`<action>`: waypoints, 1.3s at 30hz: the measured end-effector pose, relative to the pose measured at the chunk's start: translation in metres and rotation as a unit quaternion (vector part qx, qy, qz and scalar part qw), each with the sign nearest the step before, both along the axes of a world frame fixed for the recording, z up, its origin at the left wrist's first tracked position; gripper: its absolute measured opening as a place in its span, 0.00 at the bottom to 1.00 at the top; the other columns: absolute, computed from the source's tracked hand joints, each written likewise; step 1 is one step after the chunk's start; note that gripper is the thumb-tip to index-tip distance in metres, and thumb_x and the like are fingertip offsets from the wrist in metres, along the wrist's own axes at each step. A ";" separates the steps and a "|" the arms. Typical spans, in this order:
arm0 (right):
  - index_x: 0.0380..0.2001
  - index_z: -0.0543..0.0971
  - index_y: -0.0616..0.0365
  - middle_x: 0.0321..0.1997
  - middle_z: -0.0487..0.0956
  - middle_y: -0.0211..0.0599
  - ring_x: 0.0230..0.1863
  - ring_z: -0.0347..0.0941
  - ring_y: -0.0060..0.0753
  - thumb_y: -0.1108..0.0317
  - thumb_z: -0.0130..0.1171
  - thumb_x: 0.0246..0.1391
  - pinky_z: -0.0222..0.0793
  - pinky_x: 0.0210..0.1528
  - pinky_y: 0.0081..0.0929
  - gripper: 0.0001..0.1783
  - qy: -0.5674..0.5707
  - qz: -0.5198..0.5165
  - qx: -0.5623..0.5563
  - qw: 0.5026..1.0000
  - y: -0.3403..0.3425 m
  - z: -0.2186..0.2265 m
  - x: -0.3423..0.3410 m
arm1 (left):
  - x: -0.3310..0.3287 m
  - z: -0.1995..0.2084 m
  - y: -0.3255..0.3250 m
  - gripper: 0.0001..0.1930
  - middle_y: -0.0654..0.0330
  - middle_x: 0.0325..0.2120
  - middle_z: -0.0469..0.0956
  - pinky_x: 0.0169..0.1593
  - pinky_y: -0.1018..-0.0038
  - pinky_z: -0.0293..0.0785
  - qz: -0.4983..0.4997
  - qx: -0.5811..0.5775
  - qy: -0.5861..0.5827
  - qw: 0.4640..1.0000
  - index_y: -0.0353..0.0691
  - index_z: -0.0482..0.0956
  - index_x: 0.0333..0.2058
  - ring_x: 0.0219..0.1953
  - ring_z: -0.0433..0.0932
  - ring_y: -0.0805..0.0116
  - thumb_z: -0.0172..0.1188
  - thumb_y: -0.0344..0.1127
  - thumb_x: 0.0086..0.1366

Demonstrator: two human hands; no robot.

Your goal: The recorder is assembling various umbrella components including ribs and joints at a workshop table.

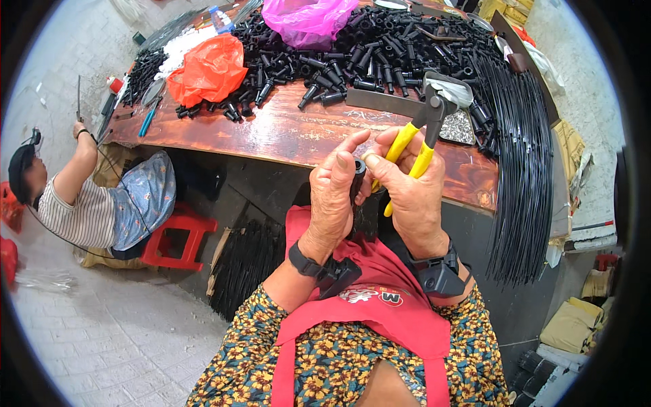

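Observation:
My left hand (329, 193) is closed around a black plastic tube piece (359, 169), its open round end pointing up. Right beside it, my right hand (415, 197) grips yellow-handled pliers (424, 157), their dark metal head tilted up and away from me. The thumb and fingertips of that hand are pinched together near the tube piece; whether something small sits between them I cannot make out. Both hands are close together in front of the table's near edge, above my red apron (366, 298). A heap of similar black tube pieces (325, 71) covers the table's far side.
A wooden table (285, 129) carries an orange bag (209, 68), a pink bag (305, 20) and a tray of small metal parts (458, 127). Long black rods (519, 176) hang over its right edge. At the left, another person (78, 203) sits by a red stool (180, 237).

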State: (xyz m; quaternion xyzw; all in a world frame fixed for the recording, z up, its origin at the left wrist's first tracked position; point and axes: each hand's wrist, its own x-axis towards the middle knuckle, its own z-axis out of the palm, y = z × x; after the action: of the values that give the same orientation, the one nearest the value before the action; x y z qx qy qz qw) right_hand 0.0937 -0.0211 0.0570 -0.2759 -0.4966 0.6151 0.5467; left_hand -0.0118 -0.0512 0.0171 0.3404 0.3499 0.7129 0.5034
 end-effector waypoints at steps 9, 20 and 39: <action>0.36 0.74 0.62 0.26 0.75 0.29 0.22 0.71 0.16 0.79 0.60 0.49 0.69 0.21 0.16 0.10 -0.020 -0.056 0.035 0.998 -0.002 -0.011 -0.002 | 0.003 0.001 -0.002 0.33 0.70 0.20 0.71 0.20 0.87 0.56 0.013 -0.002 -0.002 1.000 0.36 0.73 0.53 0.19 0.65 0.86 0.56 0.61 0.62; 0.36 0.72 0.64 0.25 0.74 0.31 0.21 0.72 0.19 0.81 0.57 0.51 0.70 0.20 0.18 0.08 -0.017 -0.025 0.009 1.000 -0.006 -0.005 -0.001 | 0.003 -0.002 -0.004 0.31 0.68 0.21 0.73 0.20 0.87 0.54 0.025 0.001 -0.010 1.000 0.32 0.76 0.48 0.19 0.64 0.86 0.54 0.59 0.64; 0.38 0.71 0.62 0.34 0.77 0.39 0.28 0.74 0.24 0.79 0.57 0.53 0.76 0.25 0.24 0.10 0.038 0.075 -0.028 0.996 0.003 -0.009 0.004 | 0.002 0.001 -0.002 0.32 0.67 0.21 0.73 0.21 0.86 0.54 0.043 -0.019 0.000 0.999 0.28 0.77 0.45 0.19 0.63 0.85 0.50 0.59 0.66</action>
State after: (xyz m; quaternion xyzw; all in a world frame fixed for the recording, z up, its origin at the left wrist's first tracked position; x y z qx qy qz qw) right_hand 0.0977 -0.0178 0.0483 -0.2300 -0.4773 0.6780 0.5095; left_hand -0.0097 -0.0530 0.0183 0.3157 0.3772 0.7272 0.4788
